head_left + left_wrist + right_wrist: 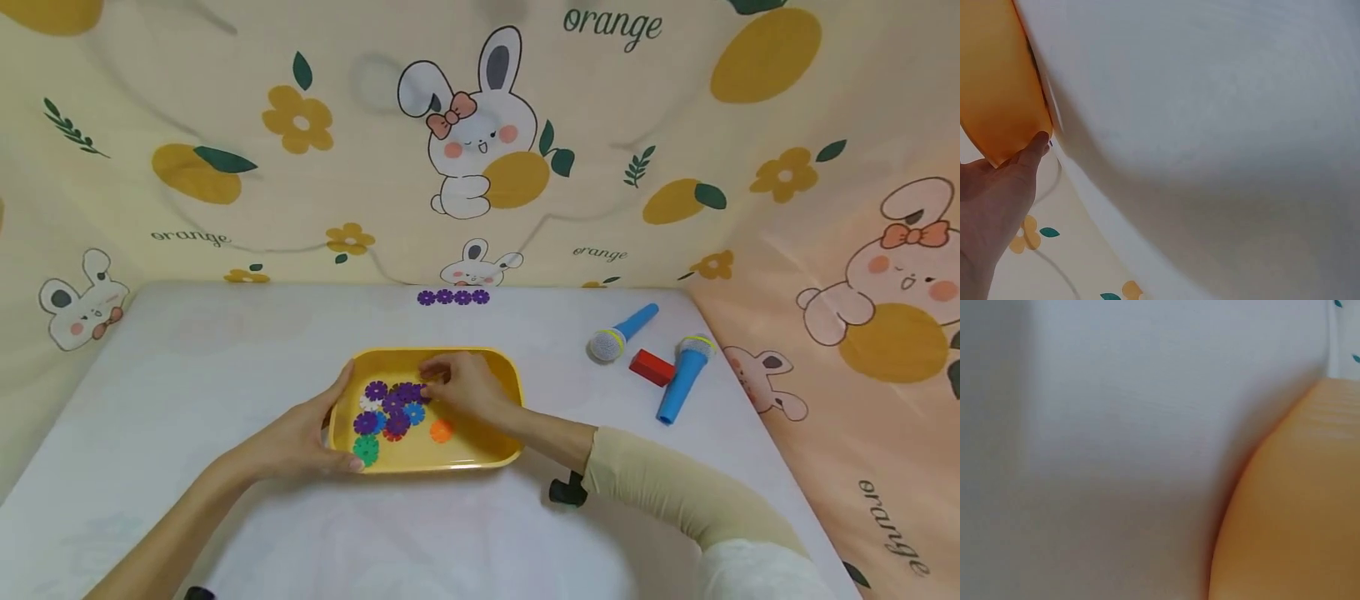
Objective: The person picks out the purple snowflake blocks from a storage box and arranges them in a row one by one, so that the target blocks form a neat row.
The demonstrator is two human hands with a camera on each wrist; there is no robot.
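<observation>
My left hand (303, 433) grips the left end of a yellow plastic tray (472, 457), thumb at its front corner and fingers at the back. In the left wrist view the same hand (1007, 194) holds the tray's orange-looking wall (997, 81). Inside the tray lie several toothed snowflake discs, most of them purple (365, 423), with a green one (366, 450), an orange one (441, 430) and a blue one (414, 413). My right hand (468, 387) reaches in over the right side, bent fingertips right at a purple disc; I cannot tell whether they pinch it.
Several purple snowflake discs (453, 297) stand in a row at the table's back edge. On the right lie two blue toy microphones (628, 329) (681, 383) with a red block (652, 367) between them. Printed cloth (337, 183) hangs behind the white table (225, 333).
</observation>
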